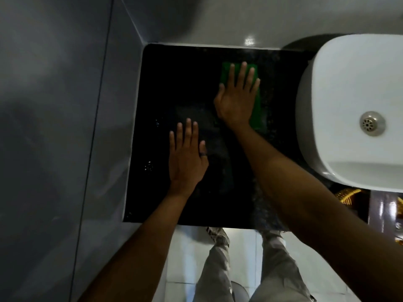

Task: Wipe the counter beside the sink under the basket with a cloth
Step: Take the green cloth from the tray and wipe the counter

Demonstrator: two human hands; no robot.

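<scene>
While my right hand (236, 99) presses flat on the cloth (257, 105) near the surface's (185, 83) far edge — grip open, left hand (186, 160) too — the near half looks unwiped.

counter (185, 88): glossy black stone | sink (349, 83): smooth white ceramic | drain (372, 123): metal

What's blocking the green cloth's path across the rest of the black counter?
Only the left hand, lying flat on the black stone counter left of and nearer than the green cloth, which is under the right hand. No basket or other object shows on the counter.
</scene>
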